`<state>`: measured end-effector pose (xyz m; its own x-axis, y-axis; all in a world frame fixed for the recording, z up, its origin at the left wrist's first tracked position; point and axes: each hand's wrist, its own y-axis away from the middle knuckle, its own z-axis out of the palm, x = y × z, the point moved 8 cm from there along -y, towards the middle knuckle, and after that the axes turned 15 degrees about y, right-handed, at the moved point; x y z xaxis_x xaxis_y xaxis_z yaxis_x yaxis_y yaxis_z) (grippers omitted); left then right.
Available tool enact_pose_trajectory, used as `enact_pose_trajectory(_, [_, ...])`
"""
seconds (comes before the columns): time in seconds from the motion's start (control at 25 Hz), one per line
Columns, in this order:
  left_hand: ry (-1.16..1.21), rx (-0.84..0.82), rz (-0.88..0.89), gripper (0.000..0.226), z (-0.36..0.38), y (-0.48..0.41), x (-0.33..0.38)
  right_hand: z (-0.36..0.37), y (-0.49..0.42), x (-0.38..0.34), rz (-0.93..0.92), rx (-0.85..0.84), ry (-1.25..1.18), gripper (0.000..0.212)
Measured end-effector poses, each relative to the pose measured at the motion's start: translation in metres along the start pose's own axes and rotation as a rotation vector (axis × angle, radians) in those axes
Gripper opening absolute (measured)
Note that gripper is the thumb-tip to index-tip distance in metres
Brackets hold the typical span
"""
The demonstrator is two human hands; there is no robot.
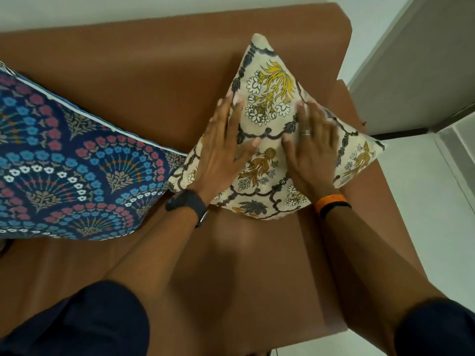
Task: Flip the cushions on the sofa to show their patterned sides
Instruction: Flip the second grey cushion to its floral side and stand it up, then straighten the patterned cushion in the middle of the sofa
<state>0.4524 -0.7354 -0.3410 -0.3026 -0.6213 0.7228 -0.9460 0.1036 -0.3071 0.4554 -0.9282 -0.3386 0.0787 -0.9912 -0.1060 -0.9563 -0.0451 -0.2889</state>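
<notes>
Cream cushion (pixel 270 104): square, soft woven cover, yellow/brown floral print with dark scalloped lines, printed side up. Sits corner-up like a diamond at the right end of the sofa (pixel 154 80), smooth brown leather-like upholstery. Left hand (pixel 226 147) and right hand (pixel 311 147) both flat on it, fingers spread, palms pressing, gripping nothing. Blue cushion (pixel 64 163) to the left, navy fan-floral print, white piped edge, its corner touching the cream one.

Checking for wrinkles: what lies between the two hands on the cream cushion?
Only bare cushion fabric between the left hand and right hand, in the head view.
</notes>
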Motion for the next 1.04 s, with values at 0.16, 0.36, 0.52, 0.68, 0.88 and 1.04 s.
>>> enact_pose_trajectory(0.16, [-0.130,-0.042,-0.076,0.081,-0.002,0.025,-0.012,0.003,0.014,0.042,0.264,0.019,-0.007,0.071])
enact_pose_trajectory(0.36, [-0.224,0.001,-0.195,0.072,-0.051,0.072,-0.032,0.018,0.034,0.033,0.448,0.070,-0.067,0.073])
enact_pose_trajectory(0.52, [-0.352,0.120,-0.138,0.068,-0.160,0.127,-0.058,0.019,0.053,-0.069,0.279,0.152,-0.267,0.069])
enact_pose_trajectory(0.68, [-0.468,0.315,-0.160,0.066,-0.289,0.151,-0.108,-0.025,0.058,-0.291,-0.187,0.232,-0.543,0.050])
enact_pose_trajectory(0.88, [-0.401,0.105,-0.143,0.068,-0.324,0.163,-0.198,0.042,0.045,-0.401,-0.177,0.042,-0.426,0.071])
enact_pose_trajectory(1.04, [-0.342,0.146,-0.104,0.078,-0.338,0.173,-0.230,0.054,0.066,-0.388,0.194,0.092,-0.409,0.081])
